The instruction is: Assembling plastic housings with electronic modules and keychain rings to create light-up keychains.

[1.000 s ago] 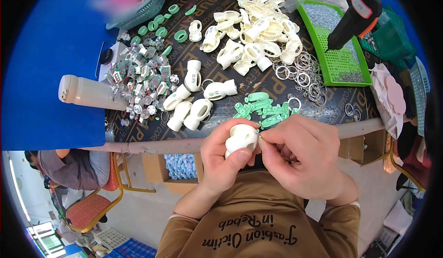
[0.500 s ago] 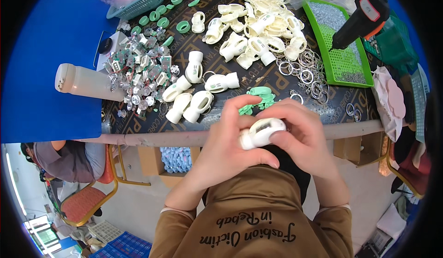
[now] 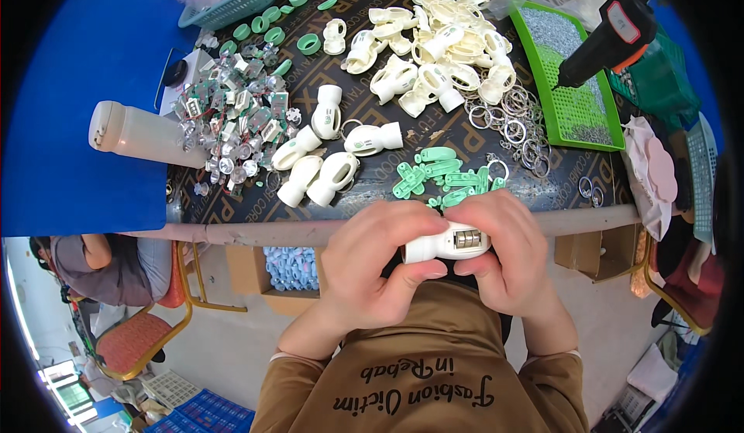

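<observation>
Left hand [image 3: 366, 261]: Thumb and fingers pinched the neck end of a white casing [image 3: 422, 250], which lay sideways between both palms.
Right hand [image 3: 505, 253]: Thumb and fingertips gripped the casing's rounded end, around an opening that faced up.
Silvery cells [image 3: 467, 239]: They sat uncovered in that opening, between the right thumb and forefinger; a tip or a jolt could have spilled them, and a stray fingertip could have pushed one out of line.
Table edge [image 3: 302, 234]: It ran behind the hands, with the casing held on the wearer's side; a slipping pinch might have sent the casing down to the lap or floor.
Green pieces [image 3: 440, 169]: They lay loose just beyond the knuckles, where a careless forward reach could have scattered them.
Metal rings [image 3: 514, 132]: Farther beyond the right hand, they lay heaped together, likely to tangle if one were pulled quickly.
</observation>
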`<state>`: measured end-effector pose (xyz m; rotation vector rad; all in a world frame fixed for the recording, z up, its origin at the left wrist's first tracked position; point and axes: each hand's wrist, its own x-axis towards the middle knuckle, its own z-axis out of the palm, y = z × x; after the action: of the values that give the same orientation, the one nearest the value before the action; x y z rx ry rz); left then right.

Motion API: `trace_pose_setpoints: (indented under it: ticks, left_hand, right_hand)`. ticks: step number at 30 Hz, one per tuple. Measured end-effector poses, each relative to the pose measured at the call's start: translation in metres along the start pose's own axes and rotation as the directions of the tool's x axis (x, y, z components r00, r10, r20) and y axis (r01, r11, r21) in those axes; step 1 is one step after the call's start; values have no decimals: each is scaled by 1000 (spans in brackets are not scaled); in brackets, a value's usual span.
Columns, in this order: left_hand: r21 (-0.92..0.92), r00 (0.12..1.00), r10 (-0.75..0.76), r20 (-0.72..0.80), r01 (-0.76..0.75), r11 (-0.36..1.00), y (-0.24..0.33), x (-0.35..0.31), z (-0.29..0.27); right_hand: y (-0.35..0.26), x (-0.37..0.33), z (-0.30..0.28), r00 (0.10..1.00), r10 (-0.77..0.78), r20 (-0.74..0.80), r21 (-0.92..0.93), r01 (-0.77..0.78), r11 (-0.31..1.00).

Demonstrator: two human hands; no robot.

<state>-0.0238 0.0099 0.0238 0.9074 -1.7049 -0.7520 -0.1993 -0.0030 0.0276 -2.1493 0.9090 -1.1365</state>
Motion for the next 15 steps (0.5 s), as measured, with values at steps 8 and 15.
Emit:
trace_pose_setpoints:
  ticks: [8, 15]
  left_hand:
    - [-77, 994, -94, -48, 90, 993, -5, 5, 9]
    - [-36, 985, -136, 106, 140, 989, -18, 9, 15]
  right_hand:
    - [16, -14, 19, 966, 246, -75, 409, -195, 892]
    - [17, -23, 46, 884, 468, 2, 861, -239, 449]
